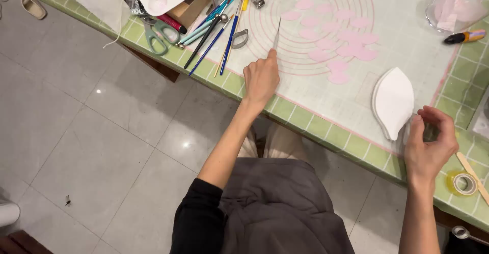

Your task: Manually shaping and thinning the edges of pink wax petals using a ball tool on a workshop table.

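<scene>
Fingers of left hand [261, 78] pinching thin metal blade tool [276, 34]; right hand [430, 144] fingers curled, loosely spread, empty, beside white leaf-shaped formers [393, 102]. Risk: blade drag nicks silicone mat [407, 45], scuffs pink petal cutouts [338, 40].

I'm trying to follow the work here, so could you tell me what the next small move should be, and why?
Probably bring the thin metal tool in the left hand across to the pink cutouts. Its tip rests on bare mat, short of them, while the right hand waits by the white leaf-shaped former.
</scene>
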